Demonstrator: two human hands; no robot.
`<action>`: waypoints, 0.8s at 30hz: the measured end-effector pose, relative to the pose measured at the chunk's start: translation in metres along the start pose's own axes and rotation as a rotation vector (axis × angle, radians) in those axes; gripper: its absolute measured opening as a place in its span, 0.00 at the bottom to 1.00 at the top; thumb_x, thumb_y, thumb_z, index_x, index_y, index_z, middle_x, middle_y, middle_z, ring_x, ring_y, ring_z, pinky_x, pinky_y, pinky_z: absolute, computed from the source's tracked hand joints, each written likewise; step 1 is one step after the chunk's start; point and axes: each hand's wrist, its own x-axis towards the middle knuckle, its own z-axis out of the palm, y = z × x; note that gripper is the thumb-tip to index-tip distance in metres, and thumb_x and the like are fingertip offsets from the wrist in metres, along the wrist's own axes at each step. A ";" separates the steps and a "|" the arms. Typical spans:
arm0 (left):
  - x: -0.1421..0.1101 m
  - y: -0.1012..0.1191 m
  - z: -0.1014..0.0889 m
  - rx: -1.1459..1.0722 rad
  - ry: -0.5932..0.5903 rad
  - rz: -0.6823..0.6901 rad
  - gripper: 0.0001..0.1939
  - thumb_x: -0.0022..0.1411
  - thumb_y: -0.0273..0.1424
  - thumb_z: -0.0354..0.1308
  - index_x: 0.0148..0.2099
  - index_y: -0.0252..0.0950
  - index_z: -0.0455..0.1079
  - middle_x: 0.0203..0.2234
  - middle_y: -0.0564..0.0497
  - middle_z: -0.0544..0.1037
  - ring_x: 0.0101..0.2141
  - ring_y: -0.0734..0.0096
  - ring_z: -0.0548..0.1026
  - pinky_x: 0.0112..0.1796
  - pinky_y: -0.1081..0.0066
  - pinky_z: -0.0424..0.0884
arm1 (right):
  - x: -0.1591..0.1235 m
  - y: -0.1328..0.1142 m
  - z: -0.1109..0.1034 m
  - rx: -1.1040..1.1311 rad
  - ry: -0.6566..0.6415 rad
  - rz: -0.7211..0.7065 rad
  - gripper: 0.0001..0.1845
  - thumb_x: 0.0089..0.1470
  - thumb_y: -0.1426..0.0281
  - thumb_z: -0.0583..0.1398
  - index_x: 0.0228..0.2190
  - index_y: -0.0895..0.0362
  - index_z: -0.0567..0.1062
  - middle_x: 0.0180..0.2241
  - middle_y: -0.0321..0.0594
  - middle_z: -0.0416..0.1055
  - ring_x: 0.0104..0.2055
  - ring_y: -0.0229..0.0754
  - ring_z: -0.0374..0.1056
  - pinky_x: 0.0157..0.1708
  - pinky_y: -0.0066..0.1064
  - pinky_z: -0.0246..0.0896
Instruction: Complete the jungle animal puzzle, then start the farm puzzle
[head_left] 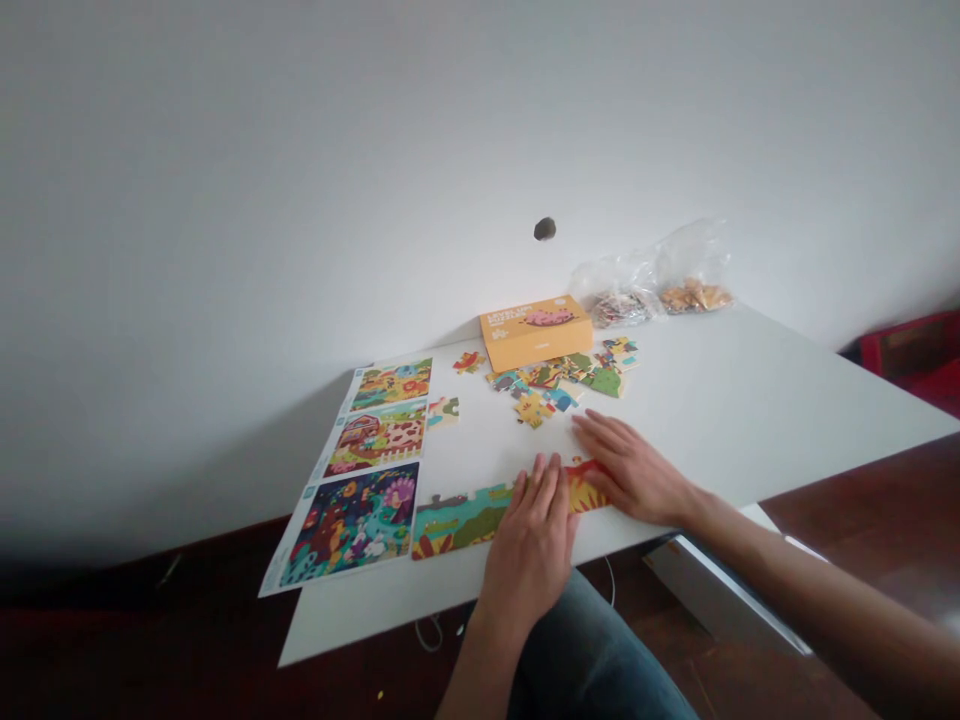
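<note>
Along the table's front edge lies a joined strip of jigsaw puzzle (457,522), green and teal at its left, orange and red at its right. My left hand (534,530) rests flat over the strip's middle, fingers stretched out and pointing away from me. Over the right end of the strip lies my right hand (634,470), its fingers extended to the left, hiding part of the pieces. Beyond my hands is a pile of loose puzzle pieces (559,380). A red piece (469,363) and a pale green-edged piece (445,411) lie apart to the left.
A printed picture sheet (349,475) with three scenes overhangs the table's left side. The orange puzzle box (536,335) stands behind the loose pieces. Two clear plastic bags of pieces (622,305) sit against the wall. The white table (795,390) stretches off to the right.
</note>
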 end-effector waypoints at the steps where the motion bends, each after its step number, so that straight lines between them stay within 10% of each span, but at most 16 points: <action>1: 0.000 0.000 0.000 -0.006 -0.003 -0.003 0.28 0.72 0.34 0.43 0.70 0.29 0.51 0.70 0.43 0.49 0.69 0.58 0.46 0.65 0.56 0.56 | -0.006 -0.011 0.003 -0.026 -0.048 -0.001 0.32 0.65 0.61 0.52 0.66 0.60 0.56 0.67 0.53 0.52 0.70 0.57 0.44 0.65 0.54 0.48; 11: -0.022 0.000 0.003 0.042 -0.004 -0.062 0.52 0.60 0.57 0.53 0.72 0.28 0.40 0.70 0.38 0.41 0.69 0.49 0.41 0.65 0.51 0.53 | -0.024 -0.023 0.011 -0.143 -0.076 0.182 0.35 0.67 0.59 0.48 0.69 0.58 0.46 0.69 0.48 0.42 0.71 0.53 0.40 0.66 0.52 0.45; 24: -0.043 -0.005 0.015 0.297 0.065 -0.204 0.37 0.56 0.18 0.48 0.69 0.25 0.52 0.69 0.36 0.50 0.67 0.49 0.50 0.62 0.52 0.60 | 0.001 -0.077 0.045 -0.329 0.084 0.587 0.37 0.63 0.61 0.48 0.65 0.74 0.53 0.66 0.67 0.47 0.70 0.66 0.39 0.64 0.66 0.36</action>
